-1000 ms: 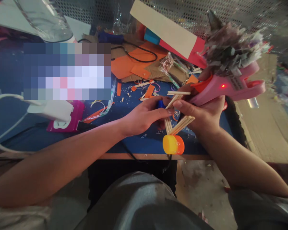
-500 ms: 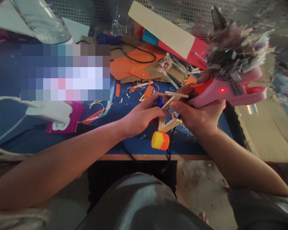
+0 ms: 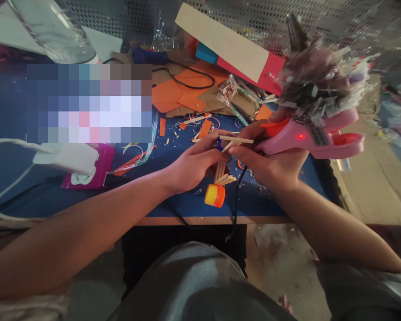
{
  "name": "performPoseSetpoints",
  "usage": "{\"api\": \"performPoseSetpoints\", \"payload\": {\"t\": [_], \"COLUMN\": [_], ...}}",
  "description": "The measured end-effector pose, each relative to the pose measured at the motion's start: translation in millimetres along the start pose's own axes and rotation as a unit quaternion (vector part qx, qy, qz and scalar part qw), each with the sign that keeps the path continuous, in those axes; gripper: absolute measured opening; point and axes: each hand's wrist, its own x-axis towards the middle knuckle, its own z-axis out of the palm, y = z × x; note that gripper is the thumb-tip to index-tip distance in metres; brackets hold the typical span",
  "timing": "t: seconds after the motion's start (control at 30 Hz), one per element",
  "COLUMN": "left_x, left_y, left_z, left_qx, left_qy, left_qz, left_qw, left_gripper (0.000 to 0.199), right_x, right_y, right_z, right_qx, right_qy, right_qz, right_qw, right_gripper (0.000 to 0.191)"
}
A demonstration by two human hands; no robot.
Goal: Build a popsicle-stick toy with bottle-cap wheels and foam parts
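My left hand (image 3: pixel 187 171) is closed around a small structure of thin wooden sticks (image 3: pixel 220 171). A yellow and orange bottle cap (image 3: pixel 214 195) is at its lower end, and a bit of a blue piece (image 3: pixel 219 145) shows by the fingers. My right hand (image 3: pixel 276 167) grips a pink glue gun (image 3: pixel 284 141) with a glowing red light and an orange trigger. The thumb and fingers of that hand also meet the upper sticks (image 3: pixel 237 139). Shredded plastic scraps (image 3: pixel 321 84) bunch up above the gun; whether they are attached cannot be made out.
Orange paper (image 3: pixel 173 93), cardboard (image 3: pixel 377 178) and stick offcuts litter the blue tabletop (image 3: pixel 173 203). A magenta power strip (image 3: pixel 103 165) with a white plug (image 3: pixel 67 158) stands left, below a clear bottle (image 3: pixel 60 35). A black cable (image 3: pixel 237 196) hangs over the front edge.
The stick structure has shifted slightly left and turned, its lower sticks now looking shorter. My right hand and the glue gun have moved a little left and down with it.
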Motion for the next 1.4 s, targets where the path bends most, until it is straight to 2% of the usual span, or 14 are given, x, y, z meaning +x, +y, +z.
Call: {"api": "performPoseSetpoints", "payload": {"t": [0.6,0.73,0.9,1.07,1.27,1.4], "left_x": [1.7,0.8,-2.5,-1.6,-0.4,1.2], "left_y": [4.1,1.6,0.6,1.7,5.4,4.5], "left_z": [0.6,-0.6,-2.6,-0.2,0.8,-0.1], "left_qx": [-0.016,0.009,0.006,-0.010,-0.023,-0.022], "left_qy": [-0.002,-0.004,0.009,0.006,-0.010,0.001], "left_qz": [-0.013,0.005,-0.002,-0.002,-0.021,-0.003], "left_qw": [1.000,1.000,1.000,1.000,0.999,1.000], "left_gripper": [0.035,0.043,0.028,0.027,0.032,0.032], "right_x": [-3.2,-3.0,-2.3,-4.9,-2.6,-1.9], "right_y": [-1.2,-1.4,-1.8,0.2,-1.6,-3.7], "right_z": [2.6,3.1,3.4,2.3,0.6,0.7], "right_qx": [0.046,0.039,0.025,0.027,0.021,0.020], "right_qy": [-0.005,0.000,0.011,0.016,-0.006,0.003], "right_qz": [0.023,0.026,0.005,0.009,0.024,0.035], "right_qw": [0.999,0.999,1.000,0.999,0.999,0.999], "right_gripper": [0.025,0.023,0.025,0.030,0.032,0.032]}}
